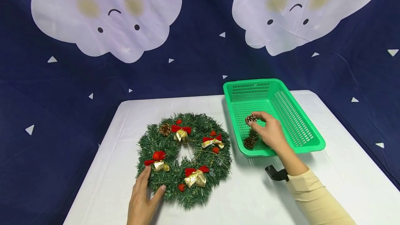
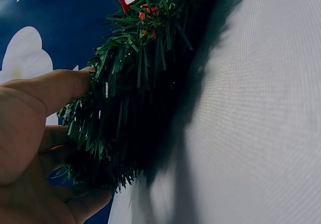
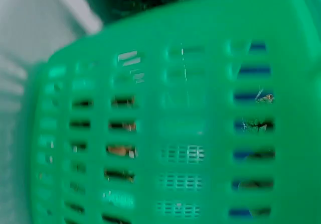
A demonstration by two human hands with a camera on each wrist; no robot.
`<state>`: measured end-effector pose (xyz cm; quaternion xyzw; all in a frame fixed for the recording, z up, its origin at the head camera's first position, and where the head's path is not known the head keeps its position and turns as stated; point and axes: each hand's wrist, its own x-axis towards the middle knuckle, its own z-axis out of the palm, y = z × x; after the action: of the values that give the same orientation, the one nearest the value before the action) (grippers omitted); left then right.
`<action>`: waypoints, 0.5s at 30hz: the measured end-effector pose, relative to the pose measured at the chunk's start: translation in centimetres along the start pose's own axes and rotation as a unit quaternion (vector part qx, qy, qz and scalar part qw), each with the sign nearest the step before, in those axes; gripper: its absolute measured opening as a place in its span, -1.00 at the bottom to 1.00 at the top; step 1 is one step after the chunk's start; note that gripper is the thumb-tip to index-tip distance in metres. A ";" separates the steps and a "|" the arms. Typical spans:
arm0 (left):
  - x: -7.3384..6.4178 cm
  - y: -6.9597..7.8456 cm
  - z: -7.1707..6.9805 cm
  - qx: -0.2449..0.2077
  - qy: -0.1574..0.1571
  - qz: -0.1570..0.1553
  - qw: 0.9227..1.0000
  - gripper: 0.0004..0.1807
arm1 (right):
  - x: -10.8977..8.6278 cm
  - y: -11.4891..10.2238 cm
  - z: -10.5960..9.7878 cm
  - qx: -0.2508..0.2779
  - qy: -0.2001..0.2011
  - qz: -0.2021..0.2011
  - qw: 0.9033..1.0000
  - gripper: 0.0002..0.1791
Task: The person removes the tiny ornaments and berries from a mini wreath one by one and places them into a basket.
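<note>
A green artificial wreath (image 1: 206,186) with red and gold bows, red balls and a brown pine cone (image 1: 165,129) lies on the table. My left hand (image 1: 142,192) rests against its lower left edge, thumb and fingers spread apart; the left wrist view shows them touching the tinsel. Over the green basket (image 1: 231,114), my right hand (image 1: 270,131) pinches a pine cone (image 1: 251,119) between thumb and fingers. Beneath that hand, more pine cones (image 1: 249,143) lie on the basket floor. In the right wrist view the basket's slotted wall (image 3: 150,133) hides the hand and cone.
A white cloth covers the table (image 1: 106,155). Behind it hangs a dark blue backdrop (image 1: 200,27) with pale clouds. The basket stands right of the wreath, its near rim under my right forearm. A black wrist mount (image 1: 276,173) sits by the right cuff.
</note>
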<state>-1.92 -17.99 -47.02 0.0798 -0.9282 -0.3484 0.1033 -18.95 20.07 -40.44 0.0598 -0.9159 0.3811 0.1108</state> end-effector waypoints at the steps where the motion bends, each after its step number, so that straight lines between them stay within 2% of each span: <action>1: 0.0 0.0 0.0 0.001 0.001 0.001 1.000 -0.16 | 0.0 0.2 -0.2 -0.003 -0.002 0.003 1.000 -0.51; 8: -0.1 -0.1 0.0 -0.004 0.011 0.008 1.000 -0.17 | 0.4 1.4 -1.4 -0.020 -0.032 0.020 0.999 -0.48; 15: -0.2 -0.1 0.0 -0.004 0.014 0.010 1.000 -0.17 | 0.6 2.8 -2.4 -0.060 -0.060 0.023 0.996 -0.52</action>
<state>-1.77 -18.00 -47.12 0.0748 -0.9258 -0.3503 0.1206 -19.75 23.69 -40.57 0.0551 -0.9434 0.3233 0.0502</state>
